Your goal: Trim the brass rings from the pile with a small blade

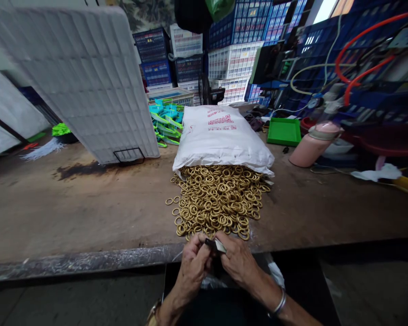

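At the table's front edge, my left hand (193, 263) and my right hand (238, 261) meet, both with fingers closed in a pinch. Between the fingertips shows a small flat whitish piece (220, 246), gripped by my right hand, with a short dark end (209, 242) toward my left thumb. Its kind is unclear, and what my left fingers pinch is hidden. Just beyond the hands lies a heap of gold-coloured rings (217, 199), spilling from the mouth of a white sack (221, 136) with red print.
A large white ribbed panel (78, 81) stands tilted on the left. Bright green and teal plastic pieces (166, 120) lie left of the sack. To its right are a green tray (284, 131) and a pink bottle (314, 145). Stacked crates (238, 59) fill the back.
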`<action>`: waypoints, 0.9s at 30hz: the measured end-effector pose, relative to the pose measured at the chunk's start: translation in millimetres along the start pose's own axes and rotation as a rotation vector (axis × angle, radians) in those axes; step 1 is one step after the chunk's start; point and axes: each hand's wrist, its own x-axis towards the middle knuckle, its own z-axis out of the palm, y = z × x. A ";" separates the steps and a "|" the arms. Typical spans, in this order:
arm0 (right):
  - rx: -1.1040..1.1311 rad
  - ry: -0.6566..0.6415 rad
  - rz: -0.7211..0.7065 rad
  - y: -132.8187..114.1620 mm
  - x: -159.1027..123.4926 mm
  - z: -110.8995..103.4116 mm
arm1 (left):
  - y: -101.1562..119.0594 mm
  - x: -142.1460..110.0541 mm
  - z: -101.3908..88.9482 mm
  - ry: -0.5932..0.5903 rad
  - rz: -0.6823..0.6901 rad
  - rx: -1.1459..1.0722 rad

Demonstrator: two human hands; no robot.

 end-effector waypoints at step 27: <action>0.075 0.233 0.178 10.4 4.3 -37.5 | 17.3 -37.0 1.3 -0.125 -0.060 -0.060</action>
